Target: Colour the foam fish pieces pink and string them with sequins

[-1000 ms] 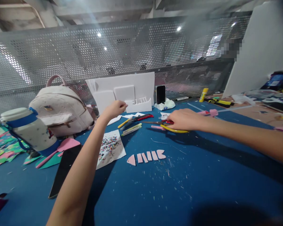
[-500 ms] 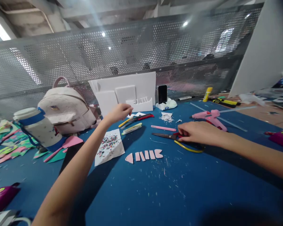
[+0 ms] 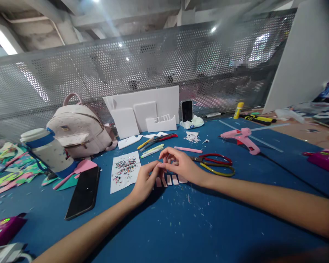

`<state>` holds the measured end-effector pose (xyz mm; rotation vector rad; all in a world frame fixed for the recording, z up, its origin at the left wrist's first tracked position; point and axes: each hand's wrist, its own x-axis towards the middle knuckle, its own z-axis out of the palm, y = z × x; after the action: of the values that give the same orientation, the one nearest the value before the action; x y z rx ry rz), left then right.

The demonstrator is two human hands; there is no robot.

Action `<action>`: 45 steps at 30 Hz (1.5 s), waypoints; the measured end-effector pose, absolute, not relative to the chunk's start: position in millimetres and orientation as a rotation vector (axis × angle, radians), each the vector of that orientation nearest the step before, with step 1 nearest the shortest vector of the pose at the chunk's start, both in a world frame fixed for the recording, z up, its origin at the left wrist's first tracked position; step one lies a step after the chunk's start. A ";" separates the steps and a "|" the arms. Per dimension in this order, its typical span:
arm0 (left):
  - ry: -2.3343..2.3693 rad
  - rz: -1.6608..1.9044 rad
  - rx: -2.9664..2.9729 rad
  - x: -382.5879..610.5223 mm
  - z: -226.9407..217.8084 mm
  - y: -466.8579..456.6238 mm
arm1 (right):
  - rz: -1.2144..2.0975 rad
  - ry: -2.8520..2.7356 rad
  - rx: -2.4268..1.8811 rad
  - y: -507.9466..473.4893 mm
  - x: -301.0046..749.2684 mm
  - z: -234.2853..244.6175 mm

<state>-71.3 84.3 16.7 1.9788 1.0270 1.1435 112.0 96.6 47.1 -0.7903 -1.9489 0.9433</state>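
Observation:
My left hand and my right hand meet over the blue table, fingertips touching. Their fingers are curled and pinched together; anything between them is too small or hidden to make out. Just below lie several flat pink pieces in a row, partly covered by the hands. Beside my right wrist rests a pair of scissors with red and yellow handles, its blades mostly hidden behind that hand. A pink pen lies behind it. To the left of my left hand is a white sheet with small multicoloured bits on it.
A pink glue gun with a black cord lies right, near clear sticks and a yellow glue stick. Left are a black phone, a bottle and a backpack. White boards stand at the back; pens and a cutter lie before them.
My right hand has let go of the scissors and moved left. My left hand has come down towards me from the back, and both hands now meet above the pink pieces.

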 end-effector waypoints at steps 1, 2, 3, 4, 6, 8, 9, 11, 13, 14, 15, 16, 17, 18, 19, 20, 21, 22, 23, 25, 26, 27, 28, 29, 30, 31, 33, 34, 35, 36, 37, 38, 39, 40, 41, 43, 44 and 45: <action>1.030 1.139 1.970 -71.4 14.3 80.8 | 0.976 -1.904 -0.768 96.3 109.3 41.1; 1.030 1.134 1.963 -71.4 12.9 78.2 | 1.004 -1.865 -0.746 95.8 108.0 36.1; 1.026 1.129 1.960 -71.1 12.4 76.1 | 1.024 -1.829 -0.729 95.3 107.9 32.1; 1.019 1.125 1.960 -70.7 12.8 74.5 | 1.036 -1.796 -0.718 95.0 108.9 29.2; 0.998 1.114 1.965 -70.0 15.0 72.4 | 1.062 -1.747 -0.715 95.5 112.7 26.0; 0.984 1.110 1.964 -69.6 17.5 71.1 | 1.102 -1.704 -0.741 97.5 116.8 25.2; 0.985 1.112 1.957 -69.6 18.5 70.7 | 1.127 -1.680 -0.761 99.1 118.4 25.1; 0.997 1.127 1.934 -70.1 19.2 70.7 | 1.171 -1.630 -0.805 102.9 121.0 25.5; 1.014 1.150 1.905 -70.7 18.7 71.5 | 1.207 -1.589 -0.833 106.9 122.9 27.0; 1.020 1.161 1.889 -71.1 18.1 72.1 | 1.224 -1.572 -0.839 108.8 123.8 28.3; 1.025 1.172 1.874 -71.3 17.3 72.8 | 1.242 -1.555 -0.839 110.6 124.7 29.8; 1.027 1.179 1.858 -71.4 16.6 73.5 | 1.262 -1.534 -0.835 112.2 125.7 31.5; 1.027 1.184 1.842 -71.4 15.8 74.1 | 1.287 -1.506 -0.828 113.7 126.8 33.2; 1.027 1.185 1.827 -71.2 15.1 74.6 | 1.318 -1.474 -0.820 115.0 127.8 34.7; 1.029 1.187 1.815 -71.0 14.5 75.2 | 1.354 -1.438 -0.811 116.2 128.8 36.0; 1.034 1.190 1.805 -70.7 14.1 75.8 | 1.395 -1.403 -0.801 117.2 129.7 36.9; 1.040 1.195 1.801 -70.6 14.1 76.5 | 1.438 -1.368 -0.792 118.2 130.4 37.5; 1.048 1.200 1.803 -70.7 14.5 77.4 | 1.481 -1.338 -0.782 119.2 130.8 38.1; 1.056 1.205 1.811 -71.2 15.4 78.7 | 1.521 -1.313 -0.773 120.4 130.8 38.8; 1.062 1.199 1.843 -73.6 19.0 81.8 | 1.583 -1.273 -0.754 123.7 129.1 41.2; 1.061 1.189 1.863 -75.7 21.5 83.5 | 1.604 -1.258 -0.745 126.0 127.3 43.0; 1.060 1.176 1.884 -78.4 24.3 85.1 | 1.617 -1.245 -0.736 129.0 124.7 45.1; 1.060 1.164 1.903 -81.5 27.0 86.4 | 1.625 -1.236 -0.726 132.6 121.2 47.3; 1.062 1.153 1.921 -84.8 29.5 87.3 | 1.627 -1.229 -0.716 136.8 117.0 49.1; 1.064 1.148 1.936 -88.0 31.3 87.5 | 1.625 -1.224 -0.706 141.3 112.1 50.2; 1.066 1.143 1.948 -91.0 32.4 87.0 | 1.623 -1.220 -0.695 145.9 106.7 50.1; 1.059 1.129 1.972 -95.9 31.9 83.4 | 1.619 -1.215 -0.685 153.9 95.7 45.9; 1.046 1.109 1.989 -97.8 30.7 80.6 | 1.623 -1.214 -0.689 156.7 90.7 41.9; 1.022 1.079 2.014 -99.7 29.2 77.4 | 1.632 -1.217 -0.698 158.5 86.5 37.0; 0.979 1.024 2.058 -101.9 27.5 74.2 | 1.647 -1.223 -0.711 159.3 83.3 31.8; 0.943 0.960 2.097 -104.7 25.9 71.3 | 1.665 -1.233 -0.728 159.4 81.3 26.7; 0.909 0.902 2.160 -108.2 24.4 69.1 | 1.690 -1.249 -0.743 159.0 80.5 22.2; 0.884 0.858 2.248 -112.5 22.9 67.9 | 1.717 -1.267 -0.756 158.6 80.8 18.7; 0.866 0.831 2.354 -117.6 21.4 67.7 | 1.737 -1.286 -0.771 158.4 82.0 16.3; 0.851 0.822 2.464 -123.2 19.7 68.6 | 1.752 -1.309 -0.787 158.8 83.9 15.1; 0.829 0.831 2.657 -134.6 15.6 72.7 | 1.768 -1.374 -0.829 161.2 88.5 15.3; 0.831 0.847 2.713 -139.6 13.4 75.4 | 1.769 -1.401 -0.850 163.2 90.8 16.1; 0.853 0.862 2.734 -143.8 11.4 78.0 | 1.765 -1.415 -0.864 165.4 92.7 16.9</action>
<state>-143.8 78.0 11.4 2.7338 0.8527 0.8617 92.7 165.4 16.9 -0.8644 -1.4151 1.7650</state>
